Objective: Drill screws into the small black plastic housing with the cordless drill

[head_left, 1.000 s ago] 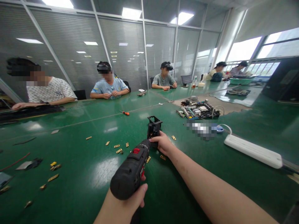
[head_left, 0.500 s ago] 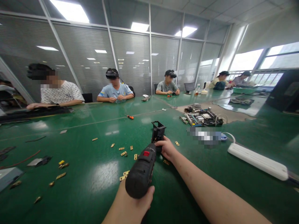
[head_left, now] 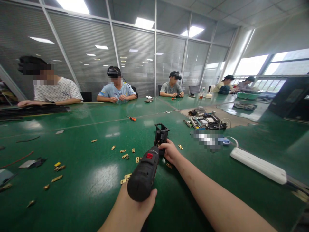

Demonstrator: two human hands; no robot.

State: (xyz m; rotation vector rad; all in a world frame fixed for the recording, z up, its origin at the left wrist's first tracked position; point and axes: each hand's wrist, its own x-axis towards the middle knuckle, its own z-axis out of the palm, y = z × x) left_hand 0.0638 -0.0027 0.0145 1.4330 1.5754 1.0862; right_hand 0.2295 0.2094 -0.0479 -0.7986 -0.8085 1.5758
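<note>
My left hand [head_left: 146,202] is wrapped round the grip of a black cordless drill [head_left: 143,175] with a red switch on top. The drill points away from me, and its front end meets a black plastic housing [head_left: 161,132] that stands open-topped on the green table. The exact contact at the tip is hidden behind the drill body. With fingers curled, my right hand [head_left: 172,152] grips the housing from its right side. Several small brass plates [head_left: 125,156] lie left of the drill, and one brass plate [head_left: 180,147] lies to the right.
A circuit board [head_left: 209,120] lies at the right beyond a white power strip [head_left: 258,165]. An orange screwdriver [head_left: 132,119] rests farther out. Brass pieces [head_left: 57,178] and a red wire [head_left: 20,160] are at left. Several people sit along the far side.
The view has shifted slightly, so the table things sit a little farther left and higher. Both hands keep their hold, with the drill still against the housing.
</note>
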